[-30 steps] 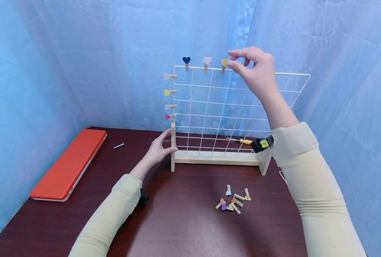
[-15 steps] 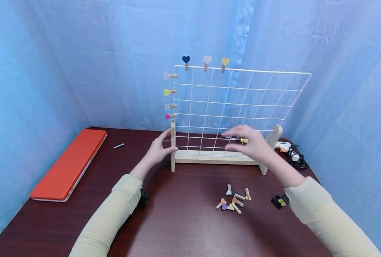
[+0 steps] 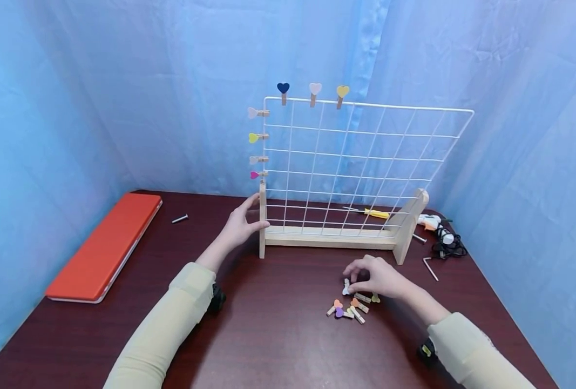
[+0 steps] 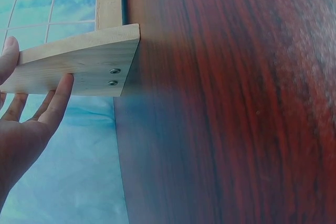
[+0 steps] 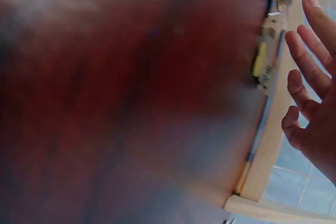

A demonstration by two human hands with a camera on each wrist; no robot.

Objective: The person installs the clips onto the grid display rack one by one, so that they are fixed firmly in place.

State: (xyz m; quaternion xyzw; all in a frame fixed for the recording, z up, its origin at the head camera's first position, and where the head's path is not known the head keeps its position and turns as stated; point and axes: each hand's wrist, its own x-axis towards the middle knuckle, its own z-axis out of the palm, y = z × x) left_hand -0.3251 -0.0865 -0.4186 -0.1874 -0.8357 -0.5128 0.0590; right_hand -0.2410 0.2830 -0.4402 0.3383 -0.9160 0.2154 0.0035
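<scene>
Lowered from the white wire grid's [image 3: 346, 155] top edge, the right hand [image 3: 377, 276] now reaches to the white heart clothespin [image 3: 346, 290] in front of the grid; the left hand [image 3: 238, 228] holds the wooden side panel [image 3: 262, 246] at the grid's left (probably for steadiness). Left wrist view: thumb and fingers straddle that panel. Right wrist view: fingers bent, parted, apparently holding nothing.

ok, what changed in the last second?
Right hand let go of the yellow heart clip at the grid and came down and toward the person, to a white heart clip on the table; can't tell if it grips it. Unchanged: yellow heart clip on the top wire, left hand holding the left wooden end piece.
</scene>
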